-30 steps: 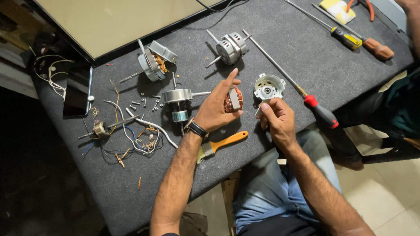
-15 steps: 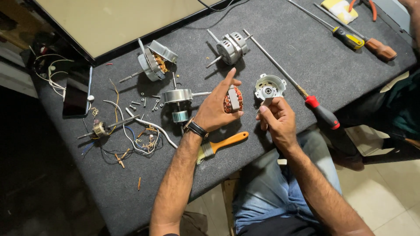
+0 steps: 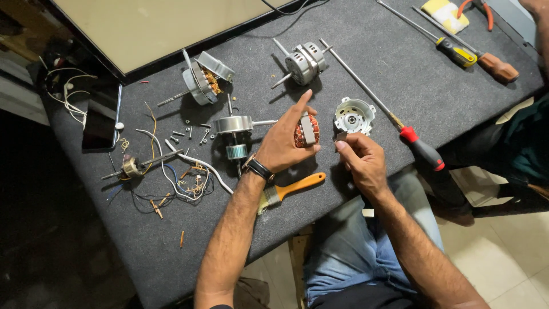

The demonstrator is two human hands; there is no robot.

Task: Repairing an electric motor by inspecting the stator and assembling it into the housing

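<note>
My left hand (image 3: 284, 143) grips a small motor stator with copper windings (image 3: 305, 131), index finger stretched out toward the far side of the table. My right hand (image 3: 361, 160) sits just right of it, fingertips pinched on a small grey metal piece (image 3: 341, 137) held next to the stator. A silver motor end cap (image 3: 354, 115) lies on the dark grey table (image 3: 400, 74) just beyond my right hand. A rotor on its shaft (image 3: 234, 127) lies left of my left hand. A black watch is on my left wrist.
A long red-handled screwdriver (image 3: 420, 150) lies right of my right hand. An orange-handled brush (image 3: 289, 189) lies under my left forearm. Two more motors (image 3: 201, 79) (image 3: 304, 60), loose screws (image 3: 191, 134), tangled wires (image 3: 171, 183), a phone (image 3: 100, 123) and far-right screwdrivers (image 3: 474, 56) surround them.
Both hands stay in nearly the same place. My right hand's fingers have shifted slightly around the small piece, closer to the stator.
</note>
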